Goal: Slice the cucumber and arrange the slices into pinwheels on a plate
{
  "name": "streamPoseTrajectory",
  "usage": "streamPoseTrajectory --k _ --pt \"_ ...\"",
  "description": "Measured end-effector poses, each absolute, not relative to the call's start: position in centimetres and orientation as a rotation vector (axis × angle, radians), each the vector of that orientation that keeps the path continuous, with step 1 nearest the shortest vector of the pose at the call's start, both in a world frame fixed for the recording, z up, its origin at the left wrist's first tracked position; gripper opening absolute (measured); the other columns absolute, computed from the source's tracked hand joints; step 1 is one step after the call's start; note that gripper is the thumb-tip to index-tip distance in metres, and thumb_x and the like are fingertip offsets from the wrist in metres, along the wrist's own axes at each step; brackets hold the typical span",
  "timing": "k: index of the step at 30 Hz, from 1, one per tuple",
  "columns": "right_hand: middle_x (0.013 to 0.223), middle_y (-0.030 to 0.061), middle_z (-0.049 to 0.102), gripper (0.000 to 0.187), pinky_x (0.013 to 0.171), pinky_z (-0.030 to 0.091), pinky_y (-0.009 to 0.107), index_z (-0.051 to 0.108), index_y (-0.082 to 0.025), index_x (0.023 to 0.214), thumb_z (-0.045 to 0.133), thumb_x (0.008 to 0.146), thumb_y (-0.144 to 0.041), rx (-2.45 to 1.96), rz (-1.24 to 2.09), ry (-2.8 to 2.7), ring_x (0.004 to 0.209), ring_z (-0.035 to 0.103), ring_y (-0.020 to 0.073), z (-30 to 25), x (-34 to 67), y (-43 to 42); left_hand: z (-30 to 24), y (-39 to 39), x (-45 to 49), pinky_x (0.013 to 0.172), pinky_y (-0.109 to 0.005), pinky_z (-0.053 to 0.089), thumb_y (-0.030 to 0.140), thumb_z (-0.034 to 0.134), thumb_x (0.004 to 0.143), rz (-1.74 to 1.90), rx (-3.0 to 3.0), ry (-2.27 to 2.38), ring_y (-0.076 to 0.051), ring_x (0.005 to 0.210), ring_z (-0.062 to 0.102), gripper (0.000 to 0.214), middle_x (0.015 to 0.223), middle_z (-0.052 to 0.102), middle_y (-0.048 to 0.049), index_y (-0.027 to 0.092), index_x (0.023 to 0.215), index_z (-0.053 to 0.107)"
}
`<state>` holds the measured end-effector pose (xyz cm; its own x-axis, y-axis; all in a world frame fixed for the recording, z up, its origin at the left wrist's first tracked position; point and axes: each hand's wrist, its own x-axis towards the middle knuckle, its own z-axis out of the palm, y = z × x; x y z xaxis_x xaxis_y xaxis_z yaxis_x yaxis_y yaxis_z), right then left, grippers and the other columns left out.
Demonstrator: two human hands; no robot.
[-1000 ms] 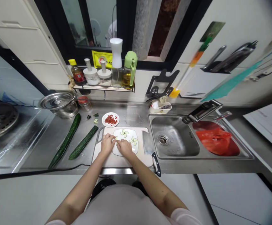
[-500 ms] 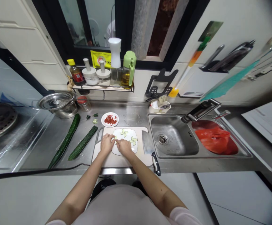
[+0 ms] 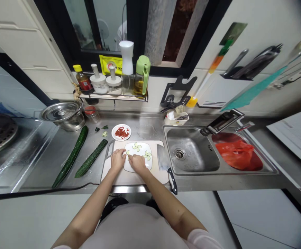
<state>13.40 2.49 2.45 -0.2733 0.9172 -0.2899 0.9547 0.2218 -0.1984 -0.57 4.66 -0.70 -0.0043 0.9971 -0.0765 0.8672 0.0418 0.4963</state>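
Observation:
A square white plate (image 3: 140, 167) lies on the pale cutting board (image 3: 157, 176), with thin cucumber slices (image 3: 147, 155) fanned into small swirls on it. At the plate's left rim is my left hand (image 3: 118, 159), its fingers slightly apart beside a cucumber slice (image 3: 128, 152). My right hand (image 3: 137, 163) rests over the plate's lower left, fingers curled and the fingertips at the slices there. What its fingertips pinch is small and partly hidden. On the board's right side lies a knife (image 3: 163, 157), handle towards me.
Left of the board are two cucumbers (image 3: 72, 157) and a few cucumber scraps (image 3: 104, 134). Behind it stands a white dish of red bits (image 3: 121, 132). A lidded steel pot (image 3: 63, 116) is at the back left, and a double sink (image 3: 194, 152) holding a red bag (image 3: 235, 155) at right.
My left fingertips have drawn back slightly from the right ones, showing more of the slice at the plate's left. The right hand stays nearly where it was.

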Motion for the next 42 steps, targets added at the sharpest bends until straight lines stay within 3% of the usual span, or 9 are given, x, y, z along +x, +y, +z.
streamPoseTrajectory --k 17,25,34,38,42 --pt "0.099 0.0061 0.068 0.035 0.069 0.04 0.026 0.055 -0.026 0.123 0.034 0.095 -0.029 1.945 -0.589 2.385 0.087 0.062 0.0182 2.4 14.1 1.7 0.2 3.6 -0.8 0.088 -0.038 0.038 0.031 0.053 0.082 0.46 1.769 1.956 -0.025 0.098 0.058 0.035 0.094 0.067 -0.0046 0.025 0.115 0.06" --pt "0.099 0.0049 0.068 0.032 0.068 0.037 0.024 0.062 -0.024 0.108 0.034 0.096 -0.032 1.997 -0.656 2.375 0.084 0.061 0.0161 3.5 14.7 0.2 0.6 3.0 -1.5 0.091 -0.039 0.038 0.033 0.05 0.083 0.49 1.733 1.995 -0.025 0.1 0.058 0.033 0.096 0.068 -0.0051 0.025 0.112 0.063" --pt "0.098 0.0019 0.069 0.031 0.069 0.036 0.022 0.064 -0.025 0.105 0.036 0.095 -0.032 2.214 -0.736 2.459 0.086 0.06 0.014 3.9 17.0 -3.0 0.4 4.0 -3.2 0.092 -0.045 0.039 0.035 0.05 0.082 0.354 1.596 2.193 -0.029 0.106 0.056 0.039 0.106 0.066 -0.0087 0.025 0.119 0.058" --pt "0.087 0.0033 0.069 0.029 0.064 0.033 0.023 0.062 -0.021 0.102 0.036 0.093 -0.03 2.584 -0.696 2.141 0.078 0.061 0.0153 4.0 19.9 -3.6 0.2 4.4 -3.6 0.092 -0.047 0.037 0.039 0.05 0.082 0.291 1.59 2.225 -0.03 0.107 0.056 0.04 0.112 0.064 -0.0099 0.026 0.119 0.057" --pt "0.078 0.0038 0.065 0.032 0.061 0.032 0.026 0.055 -0.018 0.115 0.044 0.088 -0.032 2.773 -0.775 1.797 0.076 0.06 0.0193 3.3 22.1 -3.5 0.1 4.5 -3.2 0.091 -0.05 0.037 0.042 0.049 0.082 0.255 1.611 2.229 -0.03 0.107 0.055 0.039 0.113 0.064 -0.0119 0.024 0.115 0.058"
